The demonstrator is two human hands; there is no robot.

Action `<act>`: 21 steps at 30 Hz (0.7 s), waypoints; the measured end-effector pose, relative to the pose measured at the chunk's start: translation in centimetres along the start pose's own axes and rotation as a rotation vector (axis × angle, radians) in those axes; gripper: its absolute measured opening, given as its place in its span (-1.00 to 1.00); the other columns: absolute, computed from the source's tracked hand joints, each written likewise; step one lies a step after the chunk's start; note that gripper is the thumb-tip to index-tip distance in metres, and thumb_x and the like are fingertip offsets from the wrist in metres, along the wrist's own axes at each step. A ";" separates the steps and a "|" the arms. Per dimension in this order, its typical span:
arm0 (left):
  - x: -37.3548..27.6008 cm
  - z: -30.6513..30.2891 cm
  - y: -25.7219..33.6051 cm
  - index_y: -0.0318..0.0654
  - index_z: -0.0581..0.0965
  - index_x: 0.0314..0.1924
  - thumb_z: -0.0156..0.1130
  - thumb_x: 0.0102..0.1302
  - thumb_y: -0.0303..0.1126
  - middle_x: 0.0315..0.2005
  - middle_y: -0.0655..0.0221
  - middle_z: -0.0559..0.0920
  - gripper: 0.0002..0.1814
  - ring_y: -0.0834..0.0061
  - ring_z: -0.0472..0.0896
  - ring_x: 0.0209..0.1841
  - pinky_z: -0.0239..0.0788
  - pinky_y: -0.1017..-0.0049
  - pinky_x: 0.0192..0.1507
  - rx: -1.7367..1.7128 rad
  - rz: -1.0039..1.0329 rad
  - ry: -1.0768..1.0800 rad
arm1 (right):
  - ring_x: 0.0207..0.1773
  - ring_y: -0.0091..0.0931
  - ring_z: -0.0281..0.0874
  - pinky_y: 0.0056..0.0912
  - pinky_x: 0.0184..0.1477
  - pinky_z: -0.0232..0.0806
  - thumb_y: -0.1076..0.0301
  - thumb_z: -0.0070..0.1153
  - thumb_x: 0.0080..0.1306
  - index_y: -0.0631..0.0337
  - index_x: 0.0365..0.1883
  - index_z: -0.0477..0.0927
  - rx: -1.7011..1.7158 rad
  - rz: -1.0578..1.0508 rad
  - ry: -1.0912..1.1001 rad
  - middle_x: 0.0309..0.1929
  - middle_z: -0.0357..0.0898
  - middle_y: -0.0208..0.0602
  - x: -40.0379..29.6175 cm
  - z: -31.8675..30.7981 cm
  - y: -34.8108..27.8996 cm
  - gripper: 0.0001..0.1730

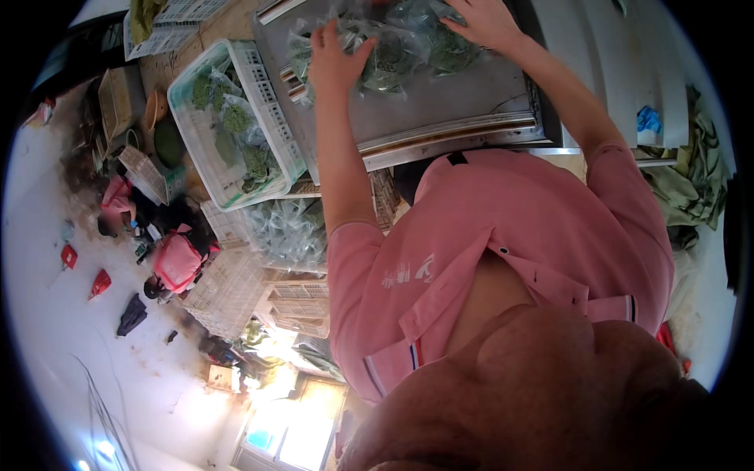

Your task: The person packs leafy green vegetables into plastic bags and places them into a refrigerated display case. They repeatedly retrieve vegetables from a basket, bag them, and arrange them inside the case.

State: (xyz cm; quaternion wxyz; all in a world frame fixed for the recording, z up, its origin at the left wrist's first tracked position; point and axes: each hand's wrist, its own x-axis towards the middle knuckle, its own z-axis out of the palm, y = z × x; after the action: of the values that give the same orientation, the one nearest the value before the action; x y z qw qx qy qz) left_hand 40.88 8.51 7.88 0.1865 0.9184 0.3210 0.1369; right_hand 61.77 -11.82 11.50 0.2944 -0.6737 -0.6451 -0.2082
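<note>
Both my hands reach over a grey metal worktop [447,106] where several clear plastic bags of green plant material lie. My left hand [337,62] is spread, palm down, over the left bags, beside a filled bag [386,65]. Its fingers are apart and I see no grip; whether they touch the plastic is unclear. My right hand [486,23] is at the right end of the group, with thumb and fingers apart, next to another filled bag [450,53]. The top picture edge cuts off part of that hand. Nothing shows held in either.
Left of the worktop stands a white plastic crate [268,97] with bagged greens. Below it is a pile of clear bags [288,232], near stacked crates [297,294]. Two people in pink, one a co-worker [178,262], are farther left. Metal rails [447,132] line the worktop's near edge.
</note>
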 end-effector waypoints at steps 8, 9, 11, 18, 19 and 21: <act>-12.0 7.2 6.4 -0.16 0.46 0.16 0.37 0.18 -0.30 -0.05 0.12 0.63 -0.46 0.00 0.58 0.02 0.41 0.05 0.02 -0.383 0.334 -0.188 | -0.33 -0.20 0.62 -0.15 -0.32 0.47 0.32 0.21 0.23 0.13 -0.08 0.56 -0.045 0.715 -0.186 -0.14 0.54 -0.23 -6.8 2.5 -1.1 -0.71; -12.2 8.6 6.2 -0.15 0.43 0.20 0.35 0.20 -0.29 -0.05 0.09 0.63 -0.44 -0.01 0.59 0.01 0.43 0.05 0.00 -0.330 0.266 -0.306 | -0.35 -0.21 0.63 -0.17 -0.34 0.47 0.32 0.20 0.26 0.13 -0.08 0.57 -0.121 0.679 -0.216 -0.16 0.55 -0.24 -7.0 3.9 -0.5 -0.74; -12.1 10.8 5.4 -0.12 0.36 0.27 0.32 0.23 -0.26 -0.04 0.05 0.63 -0.39 -0.04 0.61 -0.02 0.46 0.07 -0.04 -0.215 0.120 -0.520 | -0.36 -0.27 0.64 -0.22 -0.36 0.47 0.32 0.16 0.30 0.15 -0.10 0.57 -0.014 0.634 -0.070 -0.20 0.56 -0.22 -7.1 6.0 0.0 -0.78; -10.7 10.0 4.1 -0.10 0.33 0.30 0.35 0.23 -0.22 0.01 0.04 0.61 -0.34 -0.03 0.64 -0.05 0.47 0.11 -0.04 -0.309 -0.023 -0.350 | -0.01 -0.42 0.67 -0.43 -0.01 0.50 0.33 0.02 0.50 0.31 0.09 0.53 1.019 1.206 0.096 -0.03 0.63 -0.24 -14.6 1.0 -2.8 -0.70; -11.0 8.8 5.2 -0.09 0.35 0.28 0.38 0.20 -0.22 0.03 0.06 0.60 -0.33 0.00 0.61 0.01 0.45 0.11 0.02 -0.436 -0.040 -0.290 | 0.02 -0.43 0.66 -0.43 0.04 0.50 0.31 -0.01 0.51 0.32 0.10 0.52 1.040 1.216 0.076 -0.02 0.63 -0.24 -15.6 0.5 -3.3 -0.69; -11.0 5.9 8.2 -0.07 0.42 0.23 0.44 0.14 -0.23 0.06 0.12 0.59 -0.36 0.05 0.52 0.14 0.35 0.09 0.14 -0.538 0.080 -0.049 | 0.08 -0.43 0.63 -0.43 0.13 0.49 0.26 -0.06 0.55 0.36 0.10 0.50 1.085 1.237 0.040 -0.02 0.63 -0.23 -17.2 -0.4 -4.6 -0.65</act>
State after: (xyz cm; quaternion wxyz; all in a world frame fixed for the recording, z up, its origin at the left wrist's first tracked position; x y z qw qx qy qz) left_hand 39.17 -6.01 4.68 0.4257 0.8510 0.2318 0.2021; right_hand 55.88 -24.95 1.04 0.6520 -0.6676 -0.1629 0.3206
